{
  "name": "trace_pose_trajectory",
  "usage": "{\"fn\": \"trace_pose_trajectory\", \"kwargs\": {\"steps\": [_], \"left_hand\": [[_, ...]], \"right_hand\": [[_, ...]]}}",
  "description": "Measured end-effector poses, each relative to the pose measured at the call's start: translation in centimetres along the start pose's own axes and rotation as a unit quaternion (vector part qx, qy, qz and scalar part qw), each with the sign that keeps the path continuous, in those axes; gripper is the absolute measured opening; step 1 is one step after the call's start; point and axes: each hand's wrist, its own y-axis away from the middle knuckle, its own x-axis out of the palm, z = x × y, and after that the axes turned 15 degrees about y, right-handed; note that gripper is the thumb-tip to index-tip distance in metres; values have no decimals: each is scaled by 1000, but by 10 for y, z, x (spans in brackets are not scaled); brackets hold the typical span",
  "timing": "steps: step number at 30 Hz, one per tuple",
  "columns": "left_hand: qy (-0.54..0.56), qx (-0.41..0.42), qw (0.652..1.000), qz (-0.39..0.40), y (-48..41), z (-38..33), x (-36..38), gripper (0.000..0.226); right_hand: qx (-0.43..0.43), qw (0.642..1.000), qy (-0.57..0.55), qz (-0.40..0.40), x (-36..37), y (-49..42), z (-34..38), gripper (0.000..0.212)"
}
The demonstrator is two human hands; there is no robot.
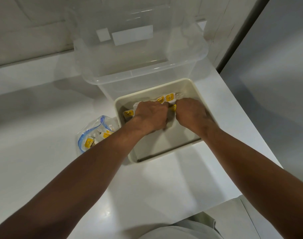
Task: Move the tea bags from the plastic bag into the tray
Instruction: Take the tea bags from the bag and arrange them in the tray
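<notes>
A cream tray (166,149) sits on the white counter with several tea bags (169,97) with yellow tags along its far side. Both hands are inside the tray, backs up and fingers curled down. My left hand (150,116) grips a bunch of tea bags, and my right hand (190,112) grips tea bags beside it. One more yellow-tagged tea bag (128,113) lies at the tray's left wall. The clear plastic bag (95,133) with a blue zip edge lies left of the tray and holds a few tea bags. My fingertips are hidden.
A large clear plastic bin (140,54) stands directly behind the tray. The white counter (44,135) ends in an edge at the right, beside a grey panel (271,66). A wall runs along the back.
</notes>
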Motion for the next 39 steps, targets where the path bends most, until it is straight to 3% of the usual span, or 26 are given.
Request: {"fn": "trace_pose_trajectory", "kwargs": {"steps": [18, 23, 32, 39], "left_hand": [[10, 6, 1000, -8, 6, -3, -7, 48], [147, -20, 989, -14, 14, 7, -22, 52], [322, -39, 944, -60, 53, 40, -54, 36], [401, -29, 910, -100, 106, 71, -67, 29]], "right_hand": [[-14, 999, 8, -28, -5, 6, -3, 24], [2, 994, -90, -62, -18, 11, -9, 32], [-45, 946, -317, -58, -33, 19, 3, 14], [-95, 923, -367, -69, -47, 42, 40, 11]]}}
